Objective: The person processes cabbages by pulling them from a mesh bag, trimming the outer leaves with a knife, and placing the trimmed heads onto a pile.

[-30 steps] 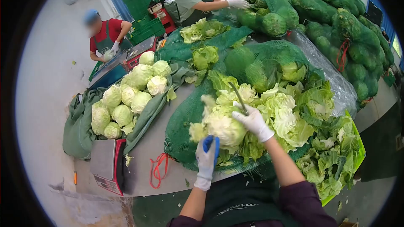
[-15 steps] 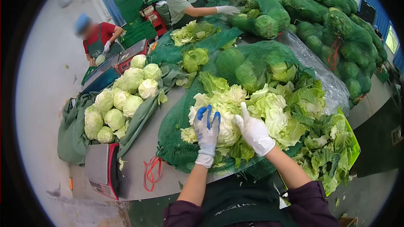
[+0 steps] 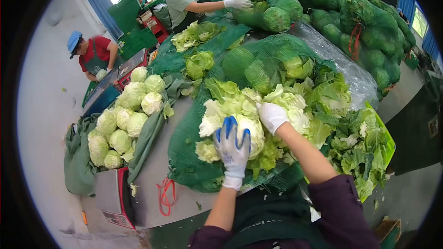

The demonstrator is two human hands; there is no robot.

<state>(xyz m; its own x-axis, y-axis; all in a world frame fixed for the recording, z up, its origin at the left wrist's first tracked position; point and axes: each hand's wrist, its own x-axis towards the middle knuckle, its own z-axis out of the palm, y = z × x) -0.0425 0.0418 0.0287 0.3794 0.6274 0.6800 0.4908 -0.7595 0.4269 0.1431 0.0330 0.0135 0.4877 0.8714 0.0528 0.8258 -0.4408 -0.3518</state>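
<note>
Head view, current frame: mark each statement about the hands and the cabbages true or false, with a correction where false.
1. Both hands wear gloves. True: the left hand and right hand are gloved.
2. The left hand rests on a cabbage. True.
3. The cabbage lies on a bare steel table. False: it sits on green netting.
4. The trimmed cabbages are piled to the person's right. False: they lie to the left, on a green cloth.
5. No one else is in view. False: a person in a red shirt stands at far left, and others are farther back.
</note>
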